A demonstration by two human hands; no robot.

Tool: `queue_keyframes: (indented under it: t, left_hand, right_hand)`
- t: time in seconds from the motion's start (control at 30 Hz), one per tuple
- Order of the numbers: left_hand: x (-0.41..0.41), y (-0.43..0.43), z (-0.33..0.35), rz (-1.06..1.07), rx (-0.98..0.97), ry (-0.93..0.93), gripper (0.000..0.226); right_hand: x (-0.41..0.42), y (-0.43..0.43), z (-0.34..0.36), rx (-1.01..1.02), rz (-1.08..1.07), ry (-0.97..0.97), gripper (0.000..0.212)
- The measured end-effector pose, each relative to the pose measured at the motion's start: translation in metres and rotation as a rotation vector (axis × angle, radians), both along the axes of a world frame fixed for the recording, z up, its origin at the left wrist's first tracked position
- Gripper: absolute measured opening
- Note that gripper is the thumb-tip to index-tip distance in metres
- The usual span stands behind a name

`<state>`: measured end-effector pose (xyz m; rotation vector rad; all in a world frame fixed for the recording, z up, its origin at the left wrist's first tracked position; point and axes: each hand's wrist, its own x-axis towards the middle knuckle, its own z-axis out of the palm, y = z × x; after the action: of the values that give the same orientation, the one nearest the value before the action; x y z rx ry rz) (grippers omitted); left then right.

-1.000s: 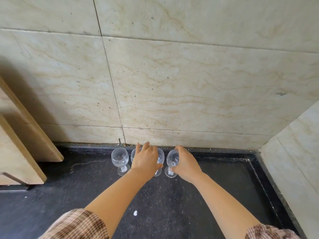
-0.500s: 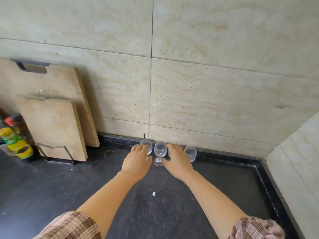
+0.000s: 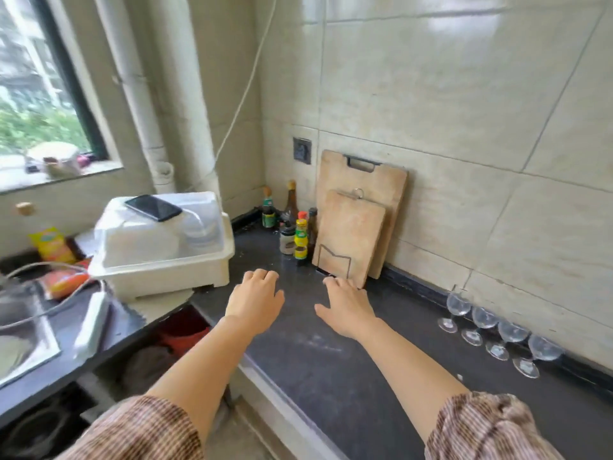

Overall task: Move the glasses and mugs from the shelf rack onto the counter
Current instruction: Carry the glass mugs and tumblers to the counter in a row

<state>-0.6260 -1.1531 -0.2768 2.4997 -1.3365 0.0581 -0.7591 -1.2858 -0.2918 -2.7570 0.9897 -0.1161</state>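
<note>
Both my hands are empty, fingers loosely spread over the counter [image 3: 331,376]. Four glasses [image 3: 497,333] stand lined up behind my right hand [image 3: 346,307]. The white dish rack [image 3: 162,247], probably the source, lies left, nearest my left hand [image 3: 255,300].

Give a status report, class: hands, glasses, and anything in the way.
Left hand and right hand both open, holding nothing, above the counter. Four glasses upright in a row by the wall. Cutting boards and bottles ahead.
</note>
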Motion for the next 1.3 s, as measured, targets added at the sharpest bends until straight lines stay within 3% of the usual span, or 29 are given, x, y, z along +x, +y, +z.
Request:
queue_keyframes:
  t: [0.27,0.5,1.03,1.3]
  left_hand:
    - [0.089,0.262,0.041,0.415,0.014,-0.097,0.037]
    - [0.136,0.441,0.066,0.732,0.022,-0.105,0.04]
    - [0.325,0.736,0.131,1.145,0.095,-0.185,0.052]
    - [0.411,0.868,0.171,1.298,-0.081,-0.194,0.047]
  right_hand:
    - [0.142,0.217,0.037,-0.052,0.327,-0.069,0.056]
    - [0.241,0.383,0.072,-0.122,0.595,-0.107,0.058]
    - [0.498,0.686,0.138,-0.097,1.022,-0.279,0.061]
    - [0.609,0.822,0.182,-0.112,1.157,-0.332,0.059]
